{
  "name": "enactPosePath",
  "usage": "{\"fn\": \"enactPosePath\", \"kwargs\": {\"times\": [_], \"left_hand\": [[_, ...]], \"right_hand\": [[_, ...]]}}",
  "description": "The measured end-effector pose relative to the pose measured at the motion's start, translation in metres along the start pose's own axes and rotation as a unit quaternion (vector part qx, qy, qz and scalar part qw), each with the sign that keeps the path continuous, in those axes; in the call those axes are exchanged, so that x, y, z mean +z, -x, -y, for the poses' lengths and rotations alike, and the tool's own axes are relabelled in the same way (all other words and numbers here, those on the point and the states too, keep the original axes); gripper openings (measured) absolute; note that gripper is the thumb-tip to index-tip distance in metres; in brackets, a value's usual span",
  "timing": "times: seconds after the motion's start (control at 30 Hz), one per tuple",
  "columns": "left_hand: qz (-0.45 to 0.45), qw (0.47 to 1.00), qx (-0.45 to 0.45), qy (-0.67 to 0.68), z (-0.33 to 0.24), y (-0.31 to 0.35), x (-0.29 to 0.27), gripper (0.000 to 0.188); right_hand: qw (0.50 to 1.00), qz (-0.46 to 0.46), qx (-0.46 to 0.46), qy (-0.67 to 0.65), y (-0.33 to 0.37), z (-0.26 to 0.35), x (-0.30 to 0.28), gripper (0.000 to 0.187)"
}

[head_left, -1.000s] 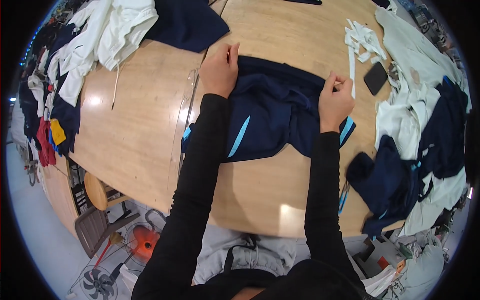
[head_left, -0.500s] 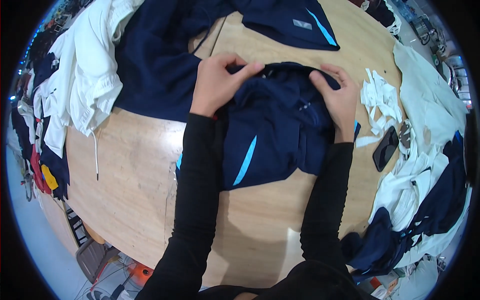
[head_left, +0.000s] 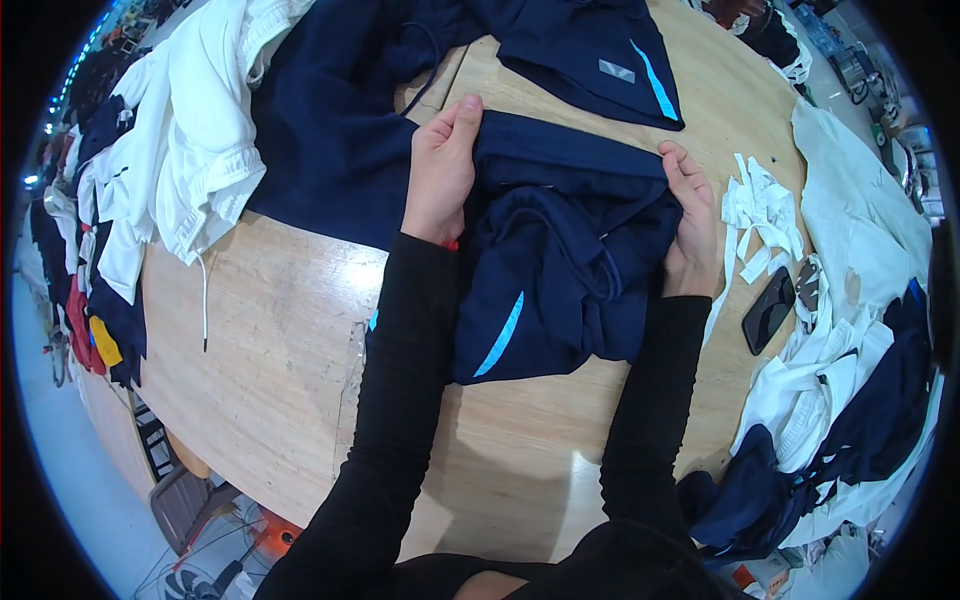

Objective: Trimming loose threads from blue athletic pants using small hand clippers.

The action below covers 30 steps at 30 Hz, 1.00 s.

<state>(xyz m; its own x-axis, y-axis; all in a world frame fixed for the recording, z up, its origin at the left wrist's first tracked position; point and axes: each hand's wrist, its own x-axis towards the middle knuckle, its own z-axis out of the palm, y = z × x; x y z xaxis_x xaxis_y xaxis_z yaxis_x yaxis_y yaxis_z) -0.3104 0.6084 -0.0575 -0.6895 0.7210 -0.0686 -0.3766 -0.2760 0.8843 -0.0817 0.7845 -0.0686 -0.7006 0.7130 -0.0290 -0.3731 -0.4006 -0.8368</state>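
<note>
Navy shorts [head_left: 545,330] with light blue slanted stripes lie bunched on the wooden table in front of me. My left hand [head_left: 440,175] pinches the upper left corner of their folded edge between thumb and fingers. At the opposite corner, my right hand [head_left: 692,222] grips the same edge, which is drawn out nearly straight between both hands. Below this band the cloth is rumpled, with a loop of fabric in the middle. Part of the left side is hidden behind my left forearm.
Beyond my hands lie more navy garments [head_left: 320,130], one with a light blue stripe. White garments [head_left: 200,130] with a drawcord are piled at left. On the right are white fabric strips [head_left: 760,215], a black phone [head_left: 769,310] and heaped pale cloth [head_left: 850,190].
The upper edge of the shorts was curved and gathered; now it is pulled taut and flat. My hands have shifted slightly outward, and the left thumb now points up.
</note>
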Motion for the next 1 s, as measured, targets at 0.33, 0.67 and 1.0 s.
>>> {"fn": "enactPosePath", "kwargs": {"times": [0.33, 0.67, 1.0], "left_hand": [[-0.086, 0.996, 0.015, -0.023, 0.001, -0.001, -0.002, 0.031], [-0.13, 0.991, 0.033, -0.008, -0.003, 0.001, 0.008, 0.036], [-0.14, 0.989, 0.035, -0.027, 0.0, -0.001, 0.006, 0.039]], "right_hand": [[0.988, -0.141, 0.02, -0.053, -0.005, -0.007, 0.02, 0.032], [0.984, -0.149, 0.035, -0.094, -0.01, -0.01, 0.012, 0.033], [0.982, -0.135, 0.053, -0.12, -0.008, -0.008, 0.008, 0.031]]}}
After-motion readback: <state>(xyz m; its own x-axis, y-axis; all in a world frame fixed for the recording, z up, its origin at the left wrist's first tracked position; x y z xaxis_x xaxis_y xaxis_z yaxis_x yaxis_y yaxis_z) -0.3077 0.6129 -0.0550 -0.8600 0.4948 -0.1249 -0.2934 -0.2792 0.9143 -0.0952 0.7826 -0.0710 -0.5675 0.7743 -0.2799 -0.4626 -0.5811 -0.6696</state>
